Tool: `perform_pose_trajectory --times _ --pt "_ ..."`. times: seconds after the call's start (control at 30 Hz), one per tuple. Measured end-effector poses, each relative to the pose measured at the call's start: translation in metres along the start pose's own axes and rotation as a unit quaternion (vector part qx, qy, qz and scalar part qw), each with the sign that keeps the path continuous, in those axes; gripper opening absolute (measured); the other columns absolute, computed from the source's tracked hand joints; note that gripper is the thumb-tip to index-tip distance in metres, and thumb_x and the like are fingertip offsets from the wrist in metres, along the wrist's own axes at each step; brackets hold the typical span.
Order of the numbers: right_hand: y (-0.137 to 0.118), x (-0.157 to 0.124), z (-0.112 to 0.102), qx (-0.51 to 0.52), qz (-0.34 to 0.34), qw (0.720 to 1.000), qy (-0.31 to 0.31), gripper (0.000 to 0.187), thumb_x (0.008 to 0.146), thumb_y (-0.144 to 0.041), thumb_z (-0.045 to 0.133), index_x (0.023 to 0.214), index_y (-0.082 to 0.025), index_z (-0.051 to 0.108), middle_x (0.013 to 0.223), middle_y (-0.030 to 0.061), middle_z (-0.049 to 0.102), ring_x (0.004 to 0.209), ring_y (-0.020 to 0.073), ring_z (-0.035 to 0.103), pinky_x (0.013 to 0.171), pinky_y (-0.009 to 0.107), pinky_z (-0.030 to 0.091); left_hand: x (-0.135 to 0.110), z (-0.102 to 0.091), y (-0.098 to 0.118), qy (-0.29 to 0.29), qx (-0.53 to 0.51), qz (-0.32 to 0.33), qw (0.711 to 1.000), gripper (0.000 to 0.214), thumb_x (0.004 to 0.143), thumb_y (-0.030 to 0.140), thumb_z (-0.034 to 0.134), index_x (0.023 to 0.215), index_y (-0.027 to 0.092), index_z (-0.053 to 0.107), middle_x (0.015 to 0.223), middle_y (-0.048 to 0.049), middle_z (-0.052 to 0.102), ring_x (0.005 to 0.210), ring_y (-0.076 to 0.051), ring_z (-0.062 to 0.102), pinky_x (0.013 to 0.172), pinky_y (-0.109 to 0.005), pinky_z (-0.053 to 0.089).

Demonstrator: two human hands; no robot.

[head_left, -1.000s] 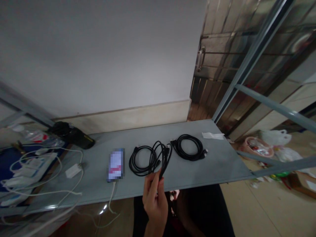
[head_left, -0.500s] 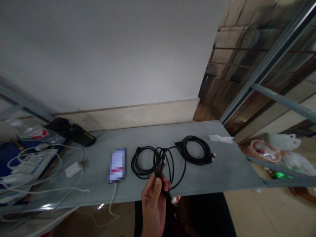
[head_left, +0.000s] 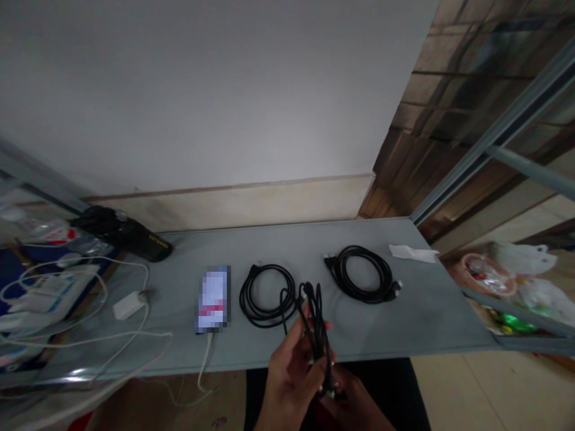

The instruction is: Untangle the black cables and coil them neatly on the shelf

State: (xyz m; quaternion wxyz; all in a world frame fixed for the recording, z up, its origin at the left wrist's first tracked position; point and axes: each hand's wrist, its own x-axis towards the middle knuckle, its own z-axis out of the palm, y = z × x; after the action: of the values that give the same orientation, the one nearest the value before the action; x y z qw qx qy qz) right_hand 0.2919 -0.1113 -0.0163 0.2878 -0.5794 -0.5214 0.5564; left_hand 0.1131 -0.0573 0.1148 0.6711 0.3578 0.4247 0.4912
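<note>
Smooth tabletop (head_left: 440, 323) behind, left fingers (head_left: 317, 370) grip looped cable (head_left: 318, 326).

No wording can be read for certain: yellow lettering (head_left: 159, 242) on the black bottle (head_left: 128, 235), beyond and left of the phone (head_left: 213, 299), is blurred, like the clear bottle's (head_left: 42, 225) red label (head_left: 70, 234) farther left; the phone's screen is pixelated.
</note>
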Motion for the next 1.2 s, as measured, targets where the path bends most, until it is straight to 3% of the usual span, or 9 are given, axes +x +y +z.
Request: perform_pose_trajectory --times 0.1,0.2,0.3,0.47,0.63,0.83,0.9,1.0,1.2 --pt "-0.045 -0.02 -0.025 0.032 -0.064 0.996 -0.052 0.029 0.088 -0.051 0.081 0.104 -0.027 0.081 0.098 0.0076 0.081 0.09 0.0294 0.077 0.084 0.038 0.065 -0.001 0.004 -0.009 -0.006 0.06 -0.015 0.998 0.075 0.101 0.048 0.084 0.168 0.028 0.059 0.147 -0.0207 0.075 0.106 -0.026 0.081 0.093 -0.035 0.068" --pt "-0.084 -0.026 -0.041 0.033 -0.126 0.991 -0.009 0.033 0.092 -0.052 0.081 0.112 -0.026 0.079 0.101 0.0082 0.08 0.089 0.0263 0.075 0.083 0.033 0.063 -0.003 0.007 -0.021 -0.001 0.119 0.012 0.993 0.069 0.105 0.051 0.077 0.168 0.029 0.059 0.15 -0.0196 0.075 0.123 -0.031 0.08 0.107 -0.041 0.066" --pt "-0.102 -0.021 -0.043 0.035 -0.14 0.989 0.041 0.032 0.101 -0.052 0.075 0.118 -0.026 0.075 0.1 0.0068 0.08 0.087 0.0226 0.075 0.079 0.028 0.061 -0.006 0.005 -0.03 -0.016 0.176 0.047 0.983 0.065 0.11 0.048 0.07 0.17 0.029 0.057 0.155 -0.0184 0.072 0.139 -0.034 0.075 0.119 -0.048 0.06" --pt "-0.103 -0.013 -0.037 0.039 -0.141 0.988 0.043 0.029 0.113 -0.05 0.061 0.113 -0.024 0.075 0.11 0.0068 0.079 0.1 0.0205 0.075 0.093 0.026 0.059 -0.012 0.002 -0.03 -0.022 0.278 0.108 0.954 0.056 0.113 0.04 0.063 0.168 0.028 0.061 0.16 -0.0151 0.069 0.15 -0.031 0.066 0.128 -0.048 0.051" --pt "-0.103 -0.017 -0.038 0.064 -0.114 0.991 0.019 0.038 0.115 -0.055 0.058 0.125 -0.023 0.075 0.117 0.0093 0.079 0.103 0.0217 0.075 0.1 0.03 0.059 -0.02 0.011 -0.015 0.033 0.262 0.077 0.961 0.039 0.111 0.049 0.066 0.14 0.026 0.08 0.14 -0.0137 0.082 0.129 -0.03 0.08 0.114 -0.041 0.063" --pt "-0.098 -0.027 -0.044 0.15 -0.071 0.983 0.083 0.05 0.109 -0.068 0.063 0.127 -0.022 0.074 0.092 0.0052 0.074 0.087 0.0205 0.072 0.083 0.029 0.061 -0.025 0.01 0.004 0.129 0.213 0.058 0.967 0.046 0.105 0.065 0.071 0.116 0.021 0.08 0.108 -0.012 0.086 0.095 -0.028 0.084 0.086 -0.034 0.069" --pt "-0.092 -0.029 -0.047 0.196 -0.059 0.973 0.107 0.053 0.109 -0.07 0.063 0.129 -0.023 0.072 0.082 0.0011 0.067 0.075 0.018 0.068 0.072 0.028 0.058 -0.026 0.008 0.008 0.148 0.204 0.069 0.965 0.05 0.104 0.067 0.07 0.12 0.021 0.08 0.095 -0.0094 0.084 0.085 -0.026 0.081 0.08 -0.033 0.067" --pt "-0.083 -0.03 -0.056 0.244 -0.049 0.96 0.127 0.052 0.108 -0.07 0.065 0.127 -0.022 0.07 0.069 -0.0063 0.05 0.056 0.0114 0.05 0.056 0.025 0.046 -0.027 0.004 0.011 0.157 0.197 0.062 0.966 0.059 0.104 0.069 0.069 0.136 0.02 0.077 0.088 -0.0064 0.081 0.079 -0.024 0.077 0.071 -0.03 0.063" --pt "-0.069 -0.032 -0.084 0.302 -0.05 0.94 0.15 0.047 0.103 -0.068 0.075 0.112 -0.022 0.069 0.067 -0.0105 0.03 0.054 0.0075 0.027 0.05 0.024 0.025 -0.031 -0.011 0.016 0.147 0.265 0.086 0.949 0.064 0.099 0.061 0.081 0.147 0.019 0.074 0.091 -0.0035 0.076 0.078 -0.018 0.07 0.071 -0.024 0.059"
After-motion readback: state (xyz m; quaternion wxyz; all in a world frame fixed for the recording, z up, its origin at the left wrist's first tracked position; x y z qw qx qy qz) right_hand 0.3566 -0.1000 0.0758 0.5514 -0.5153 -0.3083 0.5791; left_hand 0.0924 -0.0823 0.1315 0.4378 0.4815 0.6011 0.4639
